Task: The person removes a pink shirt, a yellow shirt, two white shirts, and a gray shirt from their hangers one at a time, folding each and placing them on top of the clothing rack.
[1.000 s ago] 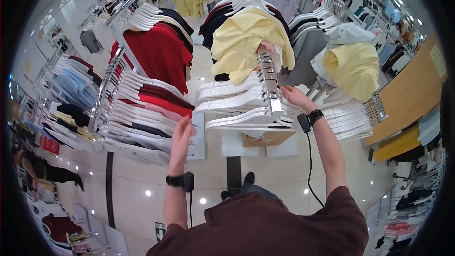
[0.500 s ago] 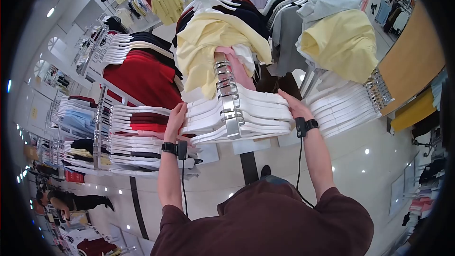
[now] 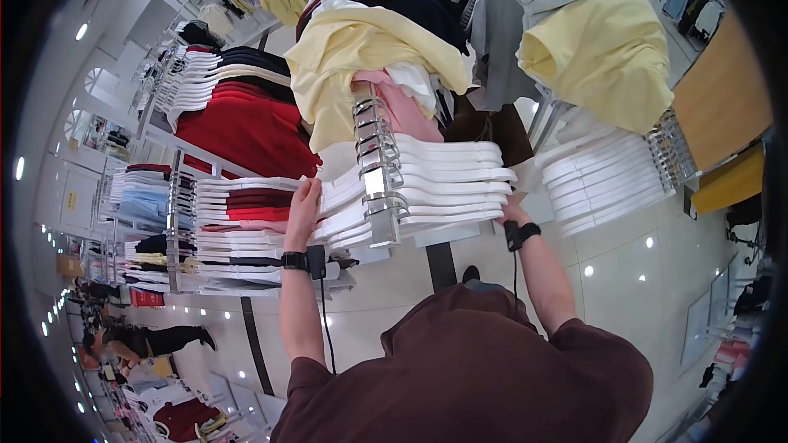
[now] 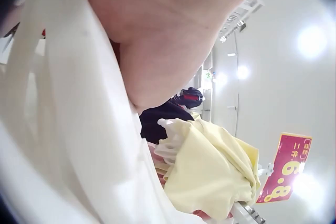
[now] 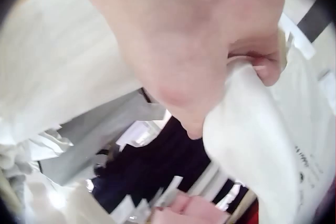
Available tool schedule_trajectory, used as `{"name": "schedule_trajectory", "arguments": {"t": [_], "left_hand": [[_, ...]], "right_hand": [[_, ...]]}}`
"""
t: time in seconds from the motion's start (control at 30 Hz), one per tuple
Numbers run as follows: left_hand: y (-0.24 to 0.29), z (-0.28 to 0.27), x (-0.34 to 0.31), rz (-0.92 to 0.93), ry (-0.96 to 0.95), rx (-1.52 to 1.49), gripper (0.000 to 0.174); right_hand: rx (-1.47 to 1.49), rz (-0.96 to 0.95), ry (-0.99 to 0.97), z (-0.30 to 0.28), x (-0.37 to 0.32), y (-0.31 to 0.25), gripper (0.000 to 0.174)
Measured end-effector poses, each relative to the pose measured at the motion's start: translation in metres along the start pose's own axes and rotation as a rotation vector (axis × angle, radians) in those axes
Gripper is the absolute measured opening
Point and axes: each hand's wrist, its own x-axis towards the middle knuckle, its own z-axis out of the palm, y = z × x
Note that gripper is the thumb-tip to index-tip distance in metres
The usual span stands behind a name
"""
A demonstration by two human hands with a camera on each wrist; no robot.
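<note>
White tops (image 3: 455,176) hang in a close row on the chrome ringed arm (image 3: 379,172) of a clothes rack in the head view. My left hand (image 3: 304,201) grips their left ends at shoulder height. In the left wrist view, the thumb (image 4: 165,71) lies against white cloth (image 4: 94,124), and most fingers are hidden. At the row's right end, my right hand (image 3: 515,213) is partly covered by the cloth. The right wrist view shows its fingers pinching the shoulder of a white top (image 5: 247,124), with small dark print on the cloth beside it.
Pale yellow garments (image 3: 369,49) drape over the rack behind the row. Red tops (image 3: 238,131) and a lower row of mixed tops (image 3: 254,217) hang at left. At right are a yellow garment (image 3: 603,57) and more white tops (image 3: 607,180). A person (image 3: 156,340) stands at far left.
My left hand has come up from the mixed row to the white tops' left ends. My right hand has moved from beside the ringed arm to their right ends. The view has shifted.
</note>
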Motion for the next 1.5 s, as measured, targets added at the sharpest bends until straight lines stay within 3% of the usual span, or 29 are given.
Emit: {"name": "schedule_trajectory", "arguments": {"t": [0.03,0.1,0.13,0.17,0.2,0.23,0.3,0.33,0.37,0.43,0.5,0.57,0.63,0.67,0.77,0.8,0.83,0.9,0.93,0.97,1.03,1.07,1.17,1.27,1.33,1.37,1.4,1.43,1.5], "left_hand": [[-0.011,0.002,0.002,-0.013,-0.011,-0.006,0.027],[-0.021,0.005,-0.001,-0.031,-0.022,-0.008,0.026],[-0.024,0.011,-0.006,-0.142,-0.024,-0.209,0.025],[-0.03,0.014,-0.014,-0.261,-0.026,-0.408,0.024],[-0.066,-0.003,-0.008,-0.283,-0.091,-0.461,0.028],[-0.086,-0.01,-0.012,-0.301,-0.095,-0.457,0.028],[-0.127,-0.019,-0.027,-0.38,-0.168,-0.575,0.035],[-0.201,-0.036,-0.031,-0.397,-0.026,-0.624,0.042],[-0.21,-0.029,-0.061,0.087,-0.165,0.039,0.044],[-0.244,-0.011,-0.072,0.103,-0.143,0.779,0.046],[-0.192,0.013,-0.098,-0.035,-0.142,0.744,0.04],[-0.158,0.009,-0.13,-0.429,-0.268,0.052,0.032],[-0.096,0.0,-0.161,-0.643,-0.316,-0.113,0.038],[-0.074,-0.003,-0.176,-0.655,-0.309,-0.123,0.038],[-0.04,-0.012,-0.221,-0.332,-0.695,-0.5,0.072],[-0.056,-0.021,-0.223,-0.254,-0.803,-0.374,0.081],[-0.065,-0.02,-0.228,-0.259,-0.803,-0.384,0.081],[-0.072,-0.008,-0.24,-0.529,-0.736,0.214,0.073],[-0.074,0.0,-0.241,-0.669,-0.659,0.237,0.061],[-0.079,0.008,-0.249,-0.67,-0.653,0.227,0.061],[-0.089,0.03,-0.262,-0.73,-0.306,-0.387,0.05],[-0.083,0.043,-0.27,-0.682,-0.216,-0.562,0.044],[-0.05,0.078,-0.289,-0.605,-0.073,-0.716,0.044],[-0.031,0.104,-0.299,-0.468,-0.077,-0.775,0.045],[-0.007,0.123,-0.303,-0.357,-0.062,-0.777,0.048],[-0.001,0.125,-0.305,-0.251,-0.057,-0.763,0.052],[-0.004,0.122,-0.305,-0.152,-0.122,-0.511,0.056],[-0.004,0.118,-0.312,-0.141,-0.118,-0.515,0.056],[0.019,0.104,-0.331,0.052,-0.234,-0.22,0.06]], "right_hand": [[-0.145,0.023,-0.109,0.012,-0.009,-0.001,0.059],[1.415,0.905,0.132,0.007,-0.014,-0.092,0.053],[1.419,0.912,0.133,-0.003,-0.004,-0.123,0.053],[1.337,1.067,0.005,-0.013,0.006,-0.148,0.057],[1.248,1.218,-0.126,-0.02,0.01,-0.163,0.061],[1.254,1.236,-0.122,-0.023,0.009,-0.167,0.061],[0.983,1.088,-0.589,-0.027,0.003,-0.174,0.07],[0.658,1.144,-0.481,-0.036,0.003,-0.201,0.065],[0.663,1.162,-0.49,-0.037,-0.001,-0.203,0.065],[0.458,1.057,-0.747,-0.04,0.001,-0.195,0.089],[0.753,0.966,-0.714,-0.046,-0.006,-0.184,0.079],[0.656,0.883,-0.605,-0.074,-0.011,-0.202,0.069],[0.532,0.906,-0.616,-0.118,-0.004,-0.246,0.068],[0.41,0.915,-0.599,-0.136,0.0,-0.263,0.068],[0.455,0.907,-0.64,-0.162,-0.003,-0.286,0.067],[0.764,0.897,-0.572,-0.156,-0.012,-0.282,0.062],[0.758,0.905,-0.577,-0.154,-0.014,-0.283,0.062],[0.833,0.967,-0.523,-0.149,-0.007,-0.298,0.06],[0.827,0.968,-0.535,-0.143,-0.006,-0.306,0.06],[0.783,0.975,-0.527,-0.137,-0.005,-0.316,0.061],[0.728,0.982,-0.52,-0.121,-0.007,-0.335,0.062],[0.803,0.964,-0.465,-0.11,-0.01,-0.345,0.06],[0.889,0.963,-0.352,-0.075,-0.018,-0.386,0.058],[1.074,1.025,-0.257,-0.03,-0.028,-0.424,0.057],[1.13,0.919,-0.279,0.003,-0.033,-0.449,0.054],[1.129,0.833,-0.255,0.013,-0.032,-0.469,0.052],[1.12,0.779,-0.257,0.02,-0.032,-0.479,0.052],[1.111,0.724,-0.256,0.023,-0.031,-0.486,0.051],[1.058,0.671,-0.284,0.013,-0.022,-0.513,0.051]]}}
